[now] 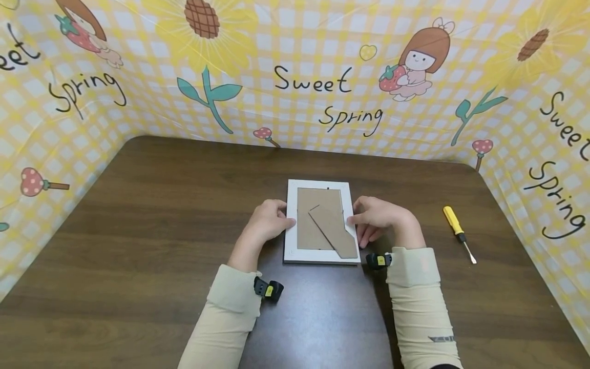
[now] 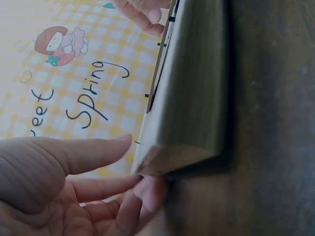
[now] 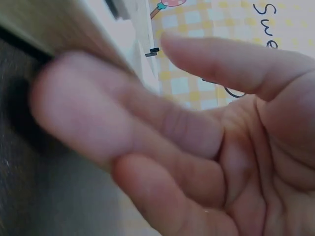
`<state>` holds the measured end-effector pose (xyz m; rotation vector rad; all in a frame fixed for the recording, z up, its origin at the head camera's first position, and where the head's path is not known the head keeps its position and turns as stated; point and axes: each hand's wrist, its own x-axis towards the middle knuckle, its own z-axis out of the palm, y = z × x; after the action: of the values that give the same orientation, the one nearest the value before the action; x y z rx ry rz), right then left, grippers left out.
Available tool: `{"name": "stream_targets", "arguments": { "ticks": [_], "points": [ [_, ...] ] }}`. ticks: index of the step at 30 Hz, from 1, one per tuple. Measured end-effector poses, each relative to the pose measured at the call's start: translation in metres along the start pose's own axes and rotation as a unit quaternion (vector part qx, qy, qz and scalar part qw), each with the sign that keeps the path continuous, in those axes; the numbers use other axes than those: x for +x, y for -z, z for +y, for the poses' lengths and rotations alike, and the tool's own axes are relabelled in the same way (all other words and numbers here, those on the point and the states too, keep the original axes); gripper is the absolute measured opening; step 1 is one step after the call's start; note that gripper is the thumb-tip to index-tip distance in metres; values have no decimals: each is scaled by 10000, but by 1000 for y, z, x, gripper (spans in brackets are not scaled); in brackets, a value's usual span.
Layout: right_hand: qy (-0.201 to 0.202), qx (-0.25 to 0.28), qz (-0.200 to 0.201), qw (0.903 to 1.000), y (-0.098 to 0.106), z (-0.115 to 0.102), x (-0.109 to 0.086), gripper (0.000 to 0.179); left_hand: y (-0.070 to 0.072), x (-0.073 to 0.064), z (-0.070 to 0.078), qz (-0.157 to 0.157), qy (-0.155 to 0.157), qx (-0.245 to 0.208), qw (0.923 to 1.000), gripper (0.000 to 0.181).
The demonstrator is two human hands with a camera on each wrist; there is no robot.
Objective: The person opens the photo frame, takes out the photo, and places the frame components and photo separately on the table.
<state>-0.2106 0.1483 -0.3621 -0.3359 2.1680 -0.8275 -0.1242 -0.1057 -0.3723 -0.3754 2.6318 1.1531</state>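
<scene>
A white picture frame [image 1: 291,241] lies back side up on the table, its brown backing board [image 1: 318,197] showing. A cardboard stand leg [image 1: 338,233] slants across that board. My left hand [image 1: 269,221] holds the left edge, thumb on top and fingers against the side. In the left wrist view, the fingertips [image 2: 155,189] meet a corner of the frame [image 2: 182,118]. At the opposite edge, my right hand [image 1: 380,218] holds the frame between thumb and fingers. Its fingers [image 3: 93,108] rest along the frame's side in the right wrist view, blurred there.
A screwdriver [image 1: 454,221] with a yellow handle lies to the right of my right hand, its tip pointing toward the near side. Around the dark wooden table [image 1: 161,230] hangs a yellow checked cloth [image 1: 313,41] at the back and sides.
</scene>
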Motion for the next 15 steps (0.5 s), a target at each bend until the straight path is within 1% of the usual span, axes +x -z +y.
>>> {"name": "stream_targets", "arguments": {
  "ticks": [2,5,8,9,15],
  "points": [
    [-3,-13,148,9999,0,0,0,32,1,-3,0,-40,89,135,9999,51],
    [-30,-37,331,9994,-1,-1,1,31,4,-8,3,-266,195,288,9990,47],
    [-40,-42,350,9994,-2,-3,1,32,5,-13,7,-532,261,292,9978,42],
    [-56,-36,346,9994,-3,-4,1,32,5,-14,8,-576,256,282,9976,40],
    [-138,-15,406,9991,-7,-8,3,30,5,-16,10,-575,259,533,9966,40]
  ]
}}
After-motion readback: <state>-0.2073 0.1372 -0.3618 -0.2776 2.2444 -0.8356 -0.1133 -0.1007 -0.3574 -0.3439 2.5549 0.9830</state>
